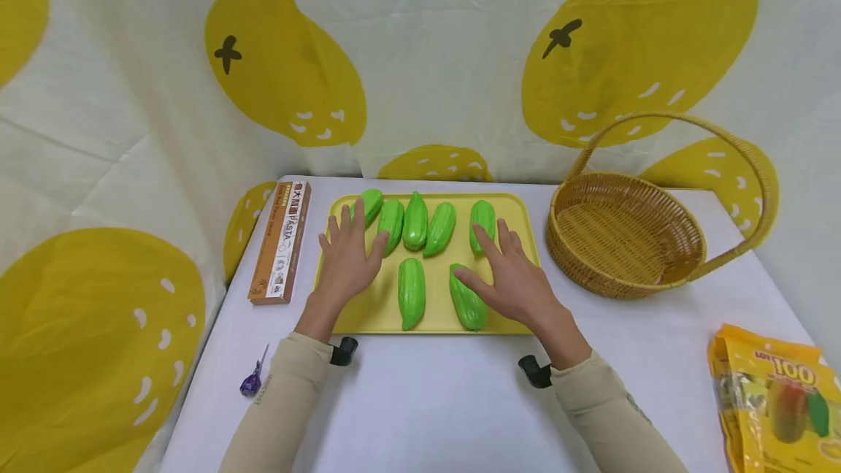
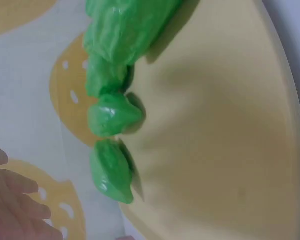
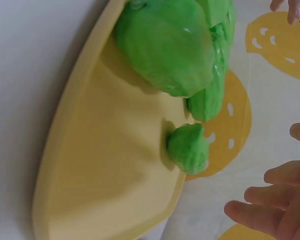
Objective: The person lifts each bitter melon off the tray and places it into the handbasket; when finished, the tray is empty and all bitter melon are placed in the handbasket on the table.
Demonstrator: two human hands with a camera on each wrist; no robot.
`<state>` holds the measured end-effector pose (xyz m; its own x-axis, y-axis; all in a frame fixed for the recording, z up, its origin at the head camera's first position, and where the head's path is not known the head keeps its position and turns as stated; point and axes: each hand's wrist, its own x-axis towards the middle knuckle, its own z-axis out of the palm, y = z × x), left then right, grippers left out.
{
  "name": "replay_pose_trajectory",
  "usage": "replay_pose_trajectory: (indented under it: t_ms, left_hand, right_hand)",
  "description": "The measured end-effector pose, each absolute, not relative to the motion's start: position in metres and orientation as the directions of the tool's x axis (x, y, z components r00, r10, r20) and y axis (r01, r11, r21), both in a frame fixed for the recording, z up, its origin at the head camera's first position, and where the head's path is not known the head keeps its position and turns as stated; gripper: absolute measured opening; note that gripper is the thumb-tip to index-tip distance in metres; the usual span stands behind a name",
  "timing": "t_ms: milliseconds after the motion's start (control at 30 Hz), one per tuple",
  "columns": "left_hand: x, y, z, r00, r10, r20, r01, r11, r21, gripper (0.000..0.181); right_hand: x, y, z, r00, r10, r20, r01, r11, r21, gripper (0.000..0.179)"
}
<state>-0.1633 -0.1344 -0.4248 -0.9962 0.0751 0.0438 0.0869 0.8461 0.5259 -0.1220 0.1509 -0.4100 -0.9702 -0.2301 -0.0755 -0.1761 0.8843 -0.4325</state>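
Note:
Several green ridged toy gourds lie on a yellow tray (image 1: 374, 312): a row along its far side and two nearer the front edge. Above the tray's left part my left hand (image 1: 347, 263) is spread, fingers pointing away, overlapping the far-left gourd (image 1: 371, 203). My right hand (image 1: 519, 283) hovers over the right part, fingers apart, its thumb overlapping the front-right gourd (image 1: 468, 306). Neither hand grips anything. Between them lies the front-left gourd (image 1: 412, 294). In the right wrist view, a single gourd (image 3: 188, 149) sits apart near the tray rim.
A wicker basket (image 1: 558, 258) with a tall handle stands right of the tray. To the left lies a pasta box (image 1: 281, 243), and nearer, a purple-wrapped lollipop (image 1: 251, 384). A yellow snack bag (image 1: 778, 400) is at the front right. A fruit-print curtain (image 1: 447, 57) hangs behind the table.

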Motion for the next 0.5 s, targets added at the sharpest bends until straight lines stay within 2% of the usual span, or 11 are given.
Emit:
replay_pose_trajectory:
  t_ms: [500]
  left_hand:
    - [-0.171,-0.164,-0.459,-0.997,-0.033,-0.074,-0.072,0.779,0.623,0.076]
  right_hand:
    - [-0.116,0.149,-0.430,-0.960,-0.261,-0.106,-0.177,0.853,-0.492,0.090]
